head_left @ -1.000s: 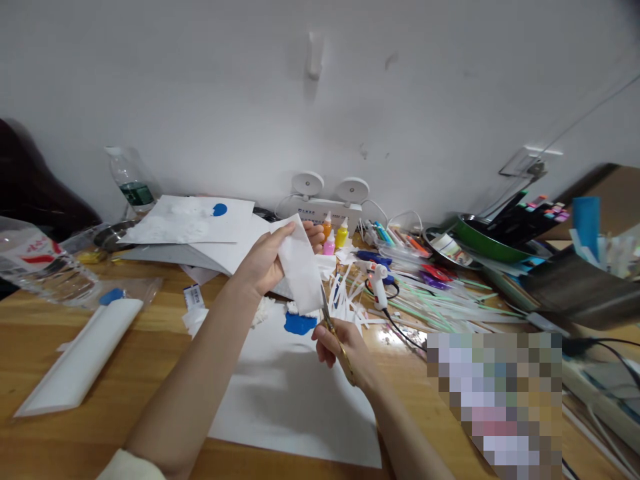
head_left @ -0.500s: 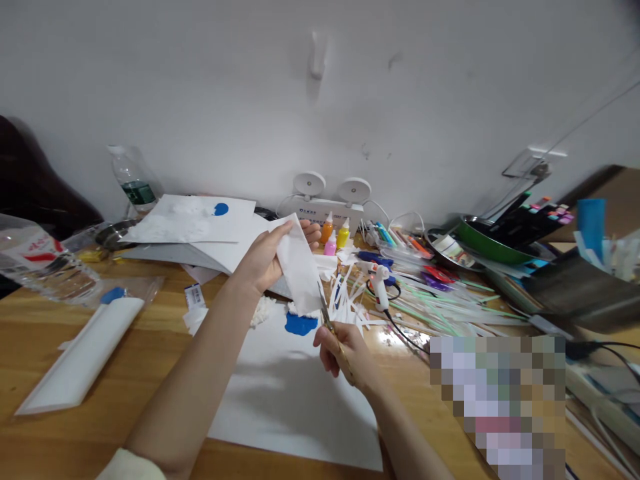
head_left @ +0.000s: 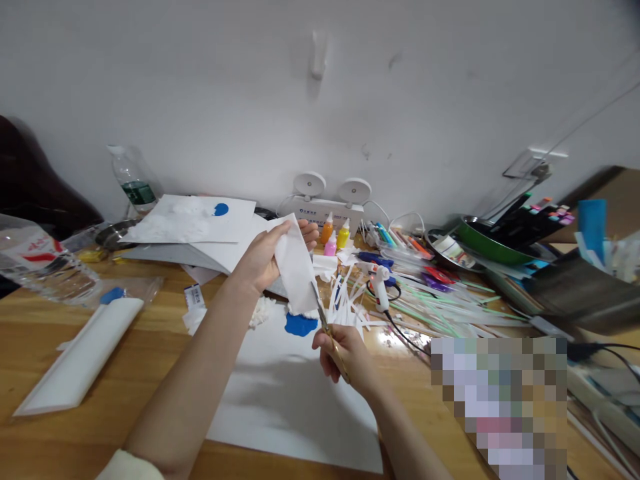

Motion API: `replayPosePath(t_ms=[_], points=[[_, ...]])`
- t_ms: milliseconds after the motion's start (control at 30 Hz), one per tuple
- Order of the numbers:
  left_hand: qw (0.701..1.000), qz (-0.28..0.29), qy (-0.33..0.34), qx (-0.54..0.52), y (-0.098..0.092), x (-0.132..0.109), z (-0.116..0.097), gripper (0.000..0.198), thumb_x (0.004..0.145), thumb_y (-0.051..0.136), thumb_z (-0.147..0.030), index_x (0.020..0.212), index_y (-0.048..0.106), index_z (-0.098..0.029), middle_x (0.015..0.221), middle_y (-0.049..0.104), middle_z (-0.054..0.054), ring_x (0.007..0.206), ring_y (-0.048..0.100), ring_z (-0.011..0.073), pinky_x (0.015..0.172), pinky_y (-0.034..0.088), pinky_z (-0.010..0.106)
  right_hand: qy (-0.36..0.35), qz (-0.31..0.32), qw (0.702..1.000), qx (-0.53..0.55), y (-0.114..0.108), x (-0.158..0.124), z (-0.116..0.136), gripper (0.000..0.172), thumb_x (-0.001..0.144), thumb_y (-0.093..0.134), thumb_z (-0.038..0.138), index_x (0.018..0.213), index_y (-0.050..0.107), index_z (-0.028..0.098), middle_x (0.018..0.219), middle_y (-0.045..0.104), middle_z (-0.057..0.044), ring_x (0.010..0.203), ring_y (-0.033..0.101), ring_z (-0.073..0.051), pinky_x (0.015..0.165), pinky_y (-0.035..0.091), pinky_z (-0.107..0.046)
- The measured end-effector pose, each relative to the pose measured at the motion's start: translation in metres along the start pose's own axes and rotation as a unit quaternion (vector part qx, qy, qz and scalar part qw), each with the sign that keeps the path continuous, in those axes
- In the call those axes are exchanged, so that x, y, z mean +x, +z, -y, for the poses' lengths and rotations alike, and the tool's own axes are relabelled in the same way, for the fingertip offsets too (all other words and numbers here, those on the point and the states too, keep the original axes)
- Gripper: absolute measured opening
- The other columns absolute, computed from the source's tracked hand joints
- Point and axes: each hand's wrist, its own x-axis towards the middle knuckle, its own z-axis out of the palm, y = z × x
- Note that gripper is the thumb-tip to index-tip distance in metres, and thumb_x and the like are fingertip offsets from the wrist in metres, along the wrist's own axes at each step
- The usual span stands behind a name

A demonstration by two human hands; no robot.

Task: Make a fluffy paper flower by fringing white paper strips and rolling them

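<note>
I see the white paper strip (head_left: 296,267) slanting lengthwise above the worktop (head_left: 125,373), its far end clamped under the thumb of the left hand (head_left: 263,260), fingers extended, its lower right side meeting scissors (head_left: 323,316) gripped in the curled, nearer right hand (head_left: 347,350).

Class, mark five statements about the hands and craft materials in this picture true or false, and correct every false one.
1. The right hand holds scissors. True.
2. The left hand holds a bottle. False: it holds a piece of white paper.
3. The pink bottle stands nearer the camera than the orange bottle. True.
4. The body of the glue gun is green. False: it is white.
5. A blue patch lies at the far end of the large white sheet. True.
</note>
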Motion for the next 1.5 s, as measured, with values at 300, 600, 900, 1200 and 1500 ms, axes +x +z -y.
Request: replayPosePath(t_ms=[300, 600, 900, 1200, 1500], points=[[1.000, 0.008, -0.008, 0.002, 0.001, 0.001, 0.001, 0.021, 0.079, 0.045, -0.019, 0.087, 0.061, -0.008, 0.093, 0.065, 0.012, 0.092, 0.059, 0.0187, 0.088, 0.043, 0.034, -0.022, 0.026, 0.999, -0.012, 0.000, -0.002, -0.005, 0.048, 0.072, 0.039, 0.060, 0.067, 0.048, 0.014, 0.038, 0.047, 0.004, 0.027, 0.039, -0.005, 0.027, 0.022, -0.014], [0.998, 0.018, -0.055, -0.014, 0.013, -0.004, 0.010, 0.023, 0.079, 0.042, -0.018, 0.086, 0.062, -0.008, 0.091, 0.066, 0.013, 0.092, 0.059, 0.0214, 0.087, 0.044, 0.037, -0.119, 0.025, 0.993, 0.010, -0.001, 0.001, -0.008, 0.054, 0.073, 0.032, 0.064, 0.075, 0.050, 0.013, 0.049, 0.048, 0.001, 0.040, 0.041, -0.007, 0.040, 0.033, -0.020], [0.996, 0.041, -0.083, -0.014, 0.022, -0.009, 0.019, 0.024, 0.079, 0.042, -0.017, 0.087, 0.063, -0.008, 0.089, 0.067, 0.013, 0.094, 0.058, 0.0220, 0.088, 0.043, 0.038, -0.121, -0.009, 0.993, -0.010, -0.004, 0.001, -0.005, 0.051, 0.076, 0.032, 0.061, 0.075, 0.050, 0.013, 0.049, 0.047, 0.001, 0.041, 0.041, -0.008, 0.042, 0.032, -0.020], [0.994, 0.060, -0.088, -0.020, 0.019, -0.007, 0.023, 0.024, 0.080, 0.042, -0.018, 0.086, 0.064, -0.009, 0.091, 0.066, 0.013, 0.093, 0.059, 0.0210, 0.088, 0.043, 0.035, -0.111, -0.025, 0.994, 0.004, -0.004, 0.001, -0.002, 0.053, 0.074, 0.035, 0.062, 0.072, 0.051, 0.012, 0.045, 0.045, 0.002, 0.038, 0.039, -0.007, 0.040, 0.031, -0.020], [0.993, 0.057, -0.099, -0.008, 0.017, -0.006, 0.026, 0.023, 0.079, 0.045, -0.020, 0.088, 0.064, -0.010, 0.091, 0.066, 0.012, 0.092, 0.059, 0.0213, 0.087, 0.044, 0.035, -0.096, -0.030, 0.995, 0.012, -0.004, 0.000, 0.000, 0.057, 0.071, 0.032, 0.066, 0.066, 0.051, 0.013, 0.040, 0.044, 0.003, 0.033, 0.038, -0.007, 0.037, 0.029, -0.020]])
